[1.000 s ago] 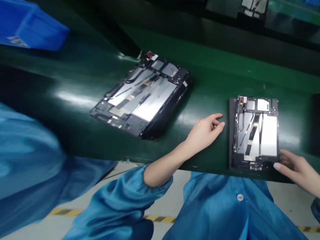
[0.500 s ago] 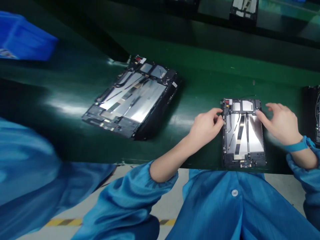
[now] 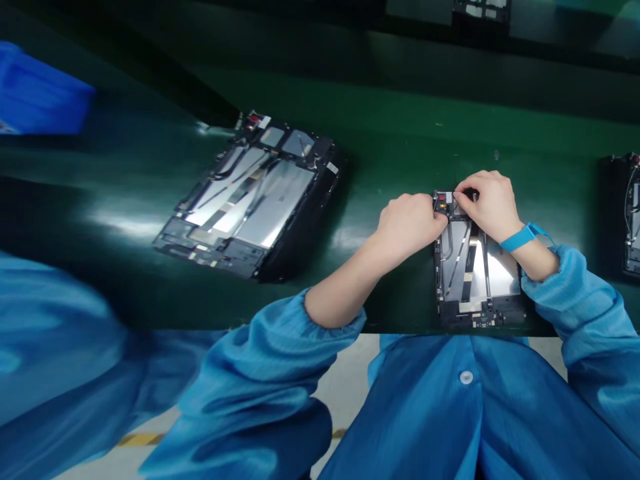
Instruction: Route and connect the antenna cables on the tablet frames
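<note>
An opened tablet body [image 3: 475, 280], silver inside with dark flat cables, lies on the green belt [image 3: 400, 133] just in front of me. My left hand [image 3: 410, 223] rests at its top left corner, fingers curled and pinched against the frame near a small red part. My right hand [image 3: 487, 203], with a blue wrist strap, is curled over the top edge of the same tablet, fingertips pressed on a small component there. What the fingertips pinch is too small to name.
A second opened tablet body [image 3: 250, 197] lies askew on the belt to the left. Another unit [image 3: 627, 220] shows at the right edge, one more [image 3: 483, 12] at the far top. A blue bin [image 3: 35, 93] sits far left. A blue sleeve [image 3: 55, 340] fills the lower left.
My right hand moved from the tablet's bottom right corner up to its top edge and curled shut there. My left hand closed onto the top left corner. The tablets drifted left in view.
</note>
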The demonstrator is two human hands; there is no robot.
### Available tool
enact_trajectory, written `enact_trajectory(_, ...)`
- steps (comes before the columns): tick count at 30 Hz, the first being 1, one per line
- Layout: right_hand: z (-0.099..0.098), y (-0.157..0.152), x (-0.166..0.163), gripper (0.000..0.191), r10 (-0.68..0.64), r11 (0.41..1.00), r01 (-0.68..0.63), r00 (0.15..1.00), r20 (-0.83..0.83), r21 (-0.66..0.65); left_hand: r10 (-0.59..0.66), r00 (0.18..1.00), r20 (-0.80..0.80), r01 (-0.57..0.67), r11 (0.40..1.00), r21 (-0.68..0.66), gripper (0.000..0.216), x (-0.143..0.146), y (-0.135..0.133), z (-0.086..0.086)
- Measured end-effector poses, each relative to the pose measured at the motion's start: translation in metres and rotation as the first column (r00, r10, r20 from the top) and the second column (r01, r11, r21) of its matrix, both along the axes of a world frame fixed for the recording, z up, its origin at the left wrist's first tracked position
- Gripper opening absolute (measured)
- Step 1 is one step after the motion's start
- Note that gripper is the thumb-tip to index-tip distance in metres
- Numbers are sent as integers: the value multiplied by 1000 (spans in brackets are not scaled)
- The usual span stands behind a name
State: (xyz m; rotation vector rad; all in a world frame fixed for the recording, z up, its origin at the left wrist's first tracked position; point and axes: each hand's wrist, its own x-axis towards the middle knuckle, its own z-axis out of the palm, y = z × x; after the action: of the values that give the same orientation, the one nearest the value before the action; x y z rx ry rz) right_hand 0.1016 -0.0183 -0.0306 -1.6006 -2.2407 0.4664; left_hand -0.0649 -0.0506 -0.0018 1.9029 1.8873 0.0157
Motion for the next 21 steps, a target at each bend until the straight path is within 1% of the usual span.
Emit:
enact_trajectory(2,1,-2,1,21,-41,999,41,999,12,12,11,999,33,-11,1000,1,14,-3,0,1)
enact_trajectory(5,-1,-3,-1,34,-157,987,155,986,59,37,67,988,142,-71,997,22,14,-13,-8,3)
enact_trajectory(6,-1,-2,-2,36,-177,984,175,981,78,30,92,981,172,-99,995,30,14,-18,-12,4)
enact_trajectory(8,-4,0,-4,32,-157,987,158,983,91,-8,128,978,167,-136,990,33,14,-28,-25,2)
enact_trajectory(9,-5,2,-5,28,-125,992,127,989,78,-25,136,984,119,-139,990,23,15,-33,-32,1)
enact_trajectory(11,-7,5,-6,24,-60,998,61,998,24,-29,127,991,-49,-129,991,-23,16,-39,-47,-5)
enact_trajectory(13,-9,6,-4,24,-32,999,33,999,-24,4,117,970,-213,-130,990,-49,23,-39,-61,-12)
enact_trajectory(14,-9,6,-3,23,-29,999,30,999,-40,32,120,959,-256,-132,991,-32,28,-37,-66,-16)
enact_trajectory(15,-8,4,-1,21,-31,997,34,998,-50,62,129,957,-261,-132,991,5,33,-35,-70,-19)
enact_trajectory(16,-8,1,2,20,-39,995,44,998,-54,92,137,964,-228,-128,990,55,39,-32,-71,-22)
enact_trajectory(17,-6,-3,5,19,-49,991,55,997,-52,119,135,978,-160,-119,987,108,45,-30,-71,-24)
enact_trajectory(19,-3,-13,11,17,-64,984,70,997,-41,163,85,995,53,-93,980,176,53,-27,-64,-28)
enact_trajectory(20,-1,-19,15,15,-59,981,65,998,-38,181,43,984,175,-76,980,183,51,-26,-59,-29)
enact_trajectory(21,1,-26,18,14,-42,979,49,998,-38,197,3,957,290,-57,983,176,45,-26,-52,-30)
